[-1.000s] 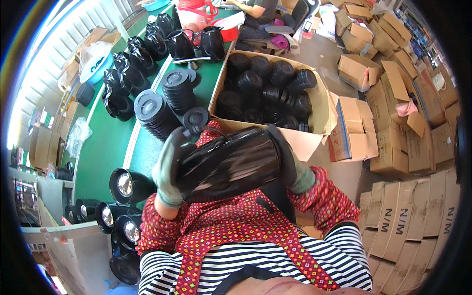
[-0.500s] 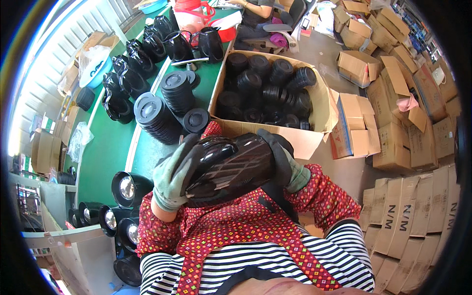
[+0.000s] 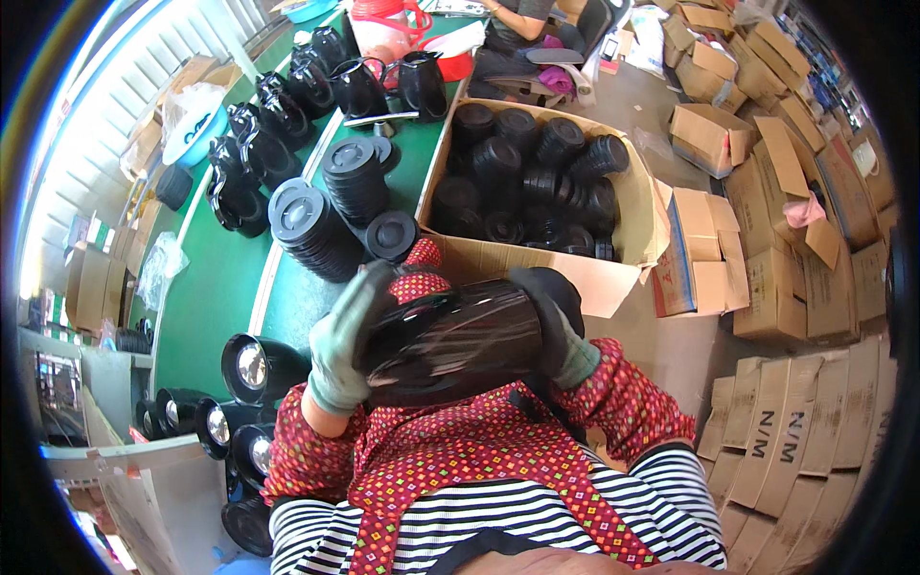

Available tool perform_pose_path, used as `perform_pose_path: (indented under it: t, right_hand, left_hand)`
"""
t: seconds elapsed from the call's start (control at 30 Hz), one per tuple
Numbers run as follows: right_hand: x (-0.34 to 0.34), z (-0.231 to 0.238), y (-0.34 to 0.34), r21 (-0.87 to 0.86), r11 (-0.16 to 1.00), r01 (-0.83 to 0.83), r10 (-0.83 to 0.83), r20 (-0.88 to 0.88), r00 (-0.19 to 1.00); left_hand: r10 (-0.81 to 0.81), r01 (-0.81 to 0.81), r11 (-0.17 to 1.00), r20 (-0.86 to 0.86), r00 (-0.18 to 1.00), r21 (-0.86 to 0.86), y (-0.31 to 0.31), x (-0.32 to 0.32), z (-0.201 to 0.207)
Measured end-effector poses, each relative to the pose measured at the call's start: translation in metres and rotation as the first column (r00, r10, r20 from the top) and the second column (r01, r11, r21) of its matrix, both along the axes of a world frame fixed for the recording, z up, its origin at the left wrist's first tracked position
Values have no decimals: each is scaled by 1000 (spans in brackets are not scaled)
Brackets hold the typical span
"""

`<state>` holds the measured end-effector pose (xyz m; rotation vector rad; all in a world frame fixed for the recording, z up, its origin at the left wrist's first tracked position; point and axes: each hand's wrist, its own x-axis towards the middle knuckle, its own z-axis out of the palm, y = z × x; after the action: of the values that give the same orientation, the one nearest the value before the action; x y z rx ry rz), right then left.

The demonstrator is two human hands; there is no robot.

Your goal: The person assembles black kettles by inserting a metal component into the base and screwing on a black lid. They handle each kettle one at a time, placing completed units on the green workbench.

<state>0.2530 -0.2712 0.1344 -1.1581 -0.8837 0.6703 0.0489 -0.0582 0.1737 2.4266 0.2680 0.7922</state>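
A glossy black jug (image 3: 460, 345) lies sideways in front of my chest, slightly smeared by motion. My left hand (image 3: 350, 340), in a green glove with dark fingers, presses against the jug's left end, its fingers blurred and pointing upward. At the other end my right hand (image 3: 556, 331), gloved the same way, wraps round the jug. A round black part shows behind the right fingers; whether it belongs to the jug I cannot tell. Beyond my hands, stacks of black round lids (image 3: 307, 225) stand on the green table (image 3: 187, 316).
An open carton (image 3: 537, 259) full of black lids stands ahead. Several black jugs (image 3: 254, 153) line the table's far left. More jugs (image 3: 254, 369) lie at near left, shiny insides showing. Cardboard boxes (image 3: 776, 431) pile up at right. A seated person (image 3: 517, 34) is at the far end.
The jug has turned a little in my hands and sits slightly lower. My left fingers have lifted more upright on its end. The whole view has shifted slightly.
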Motion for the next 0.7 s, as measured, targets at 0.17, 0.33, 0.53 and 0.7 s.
perform_pose_path:
  t: [0.17,0.33,0.53,0.7]
  right_hand:
    - [22,9,2,171,978,-123,9,550,835]
    - [39,14,7,182,974,-136,-7,622,783]
    - [2,-47,10,41,999,-31,46,-453,891]
    - [16,-3,6,-38,996,-83,89,208,974]
  left_hand:
    - [-291,278,435,158,944,-857,21,-13,-157]
    - [-311,352,588,197,930,-728,2,20,-126]
    - [141,-118,962,77,987,-248,19,18,-38]
    - [-131,169,477,120,984,-862,26,2,-103]
